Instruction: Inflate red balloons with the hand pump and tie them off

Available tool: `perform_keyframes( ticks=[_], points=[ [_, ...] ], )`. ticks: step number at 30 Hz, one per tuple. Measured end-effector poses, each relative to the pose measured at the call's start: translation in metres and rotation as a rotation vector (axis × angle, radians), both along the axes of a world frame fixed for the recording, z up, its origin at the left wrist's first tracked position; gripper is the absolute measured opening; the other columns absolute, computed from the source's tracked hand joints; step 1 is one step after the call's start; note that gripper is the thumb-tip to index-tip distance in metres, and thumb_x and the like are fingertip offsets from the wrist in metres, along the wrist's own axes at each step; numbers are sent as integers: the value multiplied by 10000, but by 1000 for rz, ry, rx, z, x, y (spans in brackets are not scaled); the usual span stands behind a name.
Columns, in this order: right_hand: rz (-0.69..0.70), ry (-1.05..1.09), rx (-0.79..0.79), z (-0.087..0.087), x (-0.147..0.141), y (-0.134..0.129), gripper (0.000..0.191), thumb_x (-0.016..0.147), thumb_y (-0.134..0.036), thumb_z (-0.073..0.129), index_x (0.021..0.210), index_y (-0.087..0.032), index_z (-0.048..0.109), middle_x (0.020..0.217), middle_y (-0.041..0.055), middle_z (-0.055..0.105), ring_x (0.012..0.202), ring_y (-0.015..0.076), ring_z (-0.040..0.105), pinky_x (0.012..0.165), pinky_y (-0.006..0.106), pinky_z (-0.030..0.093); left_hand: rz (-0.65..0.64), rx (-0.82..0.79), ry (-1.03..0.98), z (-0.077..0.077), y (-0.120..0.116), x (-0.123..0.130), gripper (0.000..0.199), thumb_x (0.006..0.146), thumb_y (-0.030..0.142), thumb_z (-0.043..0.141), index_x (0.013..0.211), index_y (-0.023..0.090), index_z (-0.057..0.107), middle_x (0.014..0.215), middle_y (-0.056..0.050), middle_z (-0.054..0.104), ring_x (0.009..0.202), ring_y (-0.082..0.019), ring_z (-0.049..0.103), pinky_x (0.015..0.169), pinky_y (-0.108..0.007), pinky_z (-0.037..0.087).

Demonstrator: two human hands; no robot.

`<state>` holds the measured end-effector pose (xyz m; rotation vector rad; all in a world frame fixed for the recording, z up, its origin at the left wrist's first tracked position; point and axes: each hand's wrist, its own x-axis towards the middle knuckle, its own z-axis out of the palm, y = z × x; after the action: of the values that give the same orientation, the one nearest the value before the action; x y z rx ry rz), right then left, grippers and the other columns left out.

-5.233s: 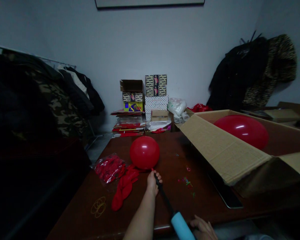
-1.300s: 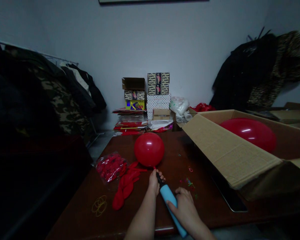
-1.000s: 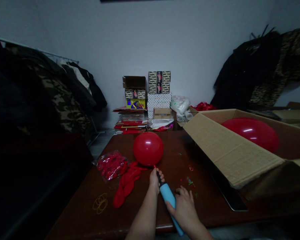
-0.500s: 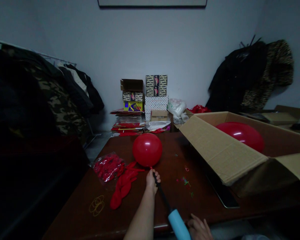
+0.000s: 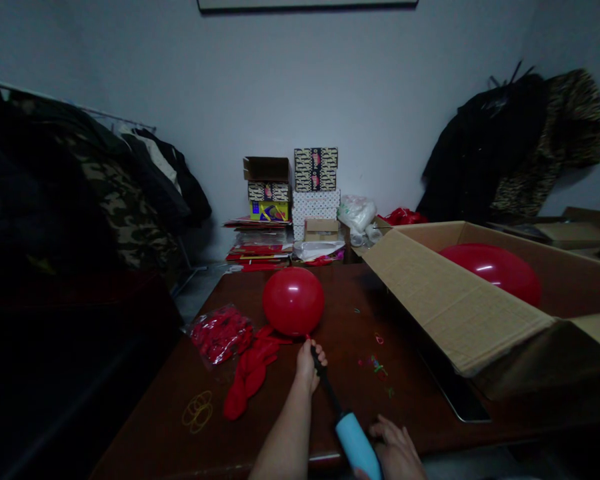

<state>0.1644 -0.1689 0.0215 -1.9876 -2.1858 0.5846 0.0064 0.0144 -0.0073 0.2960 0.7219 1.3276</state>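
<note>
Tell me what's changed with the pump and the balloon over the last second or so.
The right hand has drawn the blue pump handle back toward the body, baring the black shaft; a second ago it was pushed in close to the left hand. The left hand still pinches the nozzle at the neck of the red balloon, which looks about the same size. The cardboard box and loose balloons haven't moved.

Cluttered storeroom — stacked boxes (image 5: 293, 193), hanging coats (image 5: 515, 143).

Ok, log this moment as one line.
left hand: pinches balloon neck on pump nozzle | right hand: grips blue handle, rod extended
</note>
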Motion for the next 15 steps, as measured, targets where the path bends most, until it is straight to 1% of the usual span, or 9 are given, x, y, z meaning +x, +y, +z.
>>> perform_keyframes(
  ticks=[1, 3, 5, 7, 11, 13, 15],
  points=[
    [16, -2, 9, 7, -4, 6, 403, 711, -460, 490, 930, -172, 668, 1218, 114, 539, 1257, 333, 326, 1054, 510, 149, -1, 3, -15, 0, 0, 0, 238, 772, 368, 527, 726, 200, 365, 535, 62, 382, 379, -50, 329, 380, -175, 203],
    [3, 7, 40, 19, -15, 18, 475, 737, -507, 457, 972, -144, 654, 1232, 134, 519, 1263, 331, 310, 1061, 488, 133, -4, 7, -38, 0, 1, 0, 230, 777, 365, 523, 728, 200, 370, 538, 61, 384, 387, -53, 335, 394, -184, 233],
    [-32, 23, 93, 27, -26, 33, 475, 765, -500, 424, 977, -139, 649, 1235, 133, 511, 1267, 316, 301, 1066, 462, 130, 0, 6, -49, 1, 1, -1, 219, 783, 359, 514, 728, 200, 374, 536, 62, 383, 391, -56, 338, 408, -192, 262],
    [-67, 37, 140, 32, -37, 48, 466, 767, -485, 427, 982, -134, 644, 1231, 128, 508, 1265, 307, 301, 1065, 453, 137, 12, 6, -54, 2, 2, -1, 212, 788, 357, 505, 726, 201, 377, 532, 62, 380, 394, -61, 344, 421, -202, 290],
    [-100, 45, 173, 28, -47, 67, 447, 759, -468, 439, 965, -131, 649, 1205, 126, 521, 1255, 306, 310, 1062, 461, 137, 19, -1, -61, 2, 2, -2, 217, 779, 359, 516, 726, 201, 379, 538, 59, 386, 406, -67, 362, 433, -211, 318],
    [-108, 53, 175, 24, -48, 68, 451, 767, -471, 428, 966, -132, 649, 1198, 126, 525, 1251, 305, 317, 1062, 460, 138, 12, -4, -58, 2, 2, -1, 214, 775, 352, 524, 728, 199, 382, 551, 55, 400, 416, -66, 373, 430, -206, 318],
    [-120, 61, 175, 21, -47, 66, 467, 775, -473, 416, 988, -123, 641, 1200, 131, 522, 1249, 305, 321, 1062, 460, 142, 32, -4, -57, 2, 2, 0, 197, 779, 332, 518, 731, 198, 382, 562, 53, 409, 420, -64, 377, 422, -196, 310]
  ],
)
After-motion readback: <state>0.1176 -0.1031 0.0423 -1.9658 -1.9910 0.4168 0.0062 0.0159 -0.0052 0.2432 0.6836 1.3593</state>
